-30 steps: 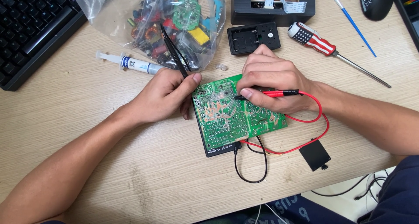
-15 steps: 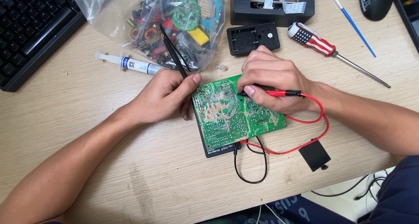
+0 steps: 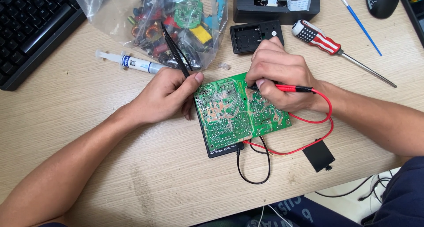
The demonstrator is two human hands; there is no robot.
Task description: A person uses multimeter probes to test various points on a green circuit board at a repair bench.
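On the near edge of the table (image 3: 132, 183): bare pale wood, and a black lead (image 3: 254, 165) looping out from under the board.
Black square piece (image 3: 319, 155): lies flat just right of that loop, beside the red lead (image 3: 324, 121); what it is I cannot tell.
Meter: a black multimeter (image 3: 221, 151) lies under the board, only its near edge showing, so the board rests on it as on a stand.
Circuit board (image 3: 234, 116): green, solder side up, slightly turned, in the middle of the table between both hands; this face up likely gives access to the joints.
Left hand (image 3: 165, 96): closed on black tweezers (image 3: 176, 54), thumb against the board's left edge, apparently steadying it.
Right hand (image 3: 278, 79): fingers pinched on a red probe (image 3: 293, 88), held like a pen, its tip hidden by the fingers over the board's upper part.
Syringe (image 3: 132, 62): lies just beyond the left hand, within easy reach.
Clear bag (image 3: 176, 19): farther back, full of loose electronic parts.
Black battery holder (image 3: 254, 34): behind the right hand.
Screwdriver (image 3: 327, 45): striped handle, far right, near a thin blue brush (image 3: 357, 21).
Keyboard (image 3: 31, 28): far left corner.
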